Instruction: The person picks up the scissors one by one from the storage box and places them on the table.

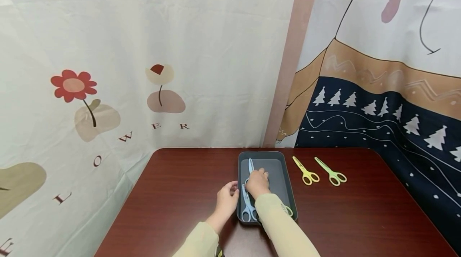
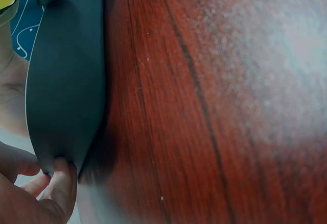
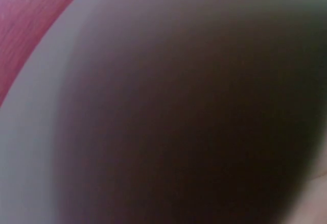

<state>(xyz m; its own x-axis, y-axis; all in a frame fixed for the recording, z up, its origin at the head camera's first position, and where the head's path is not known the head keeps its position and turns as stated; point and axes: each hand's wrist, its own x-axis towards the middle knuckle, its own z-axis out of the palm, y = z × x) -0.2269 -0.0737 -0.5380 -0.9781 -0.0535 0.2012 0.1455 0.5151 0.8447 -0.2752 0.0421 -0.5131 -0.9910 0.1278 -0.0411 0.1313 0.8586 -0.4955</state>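
My right hand reaches into a dark grey tray, its curled fingers holding the handle end of a pair of blue scissors whose blade points to the far end. Part of that handle is hidden under the hand. Closer to me, a second pair of blue scissors lies along the tray's left side. My left hand is at the tray's left wall. In the left wrist view, a fingertip presses on the tray's outer wall. A dark blur fills most of the right wrist view.
Yellow scissors and light green scissors lie on the brown table right of the tray. A green scissors handle shows inside the tray beside my right sleeve. Printed curtains hang behind the table.
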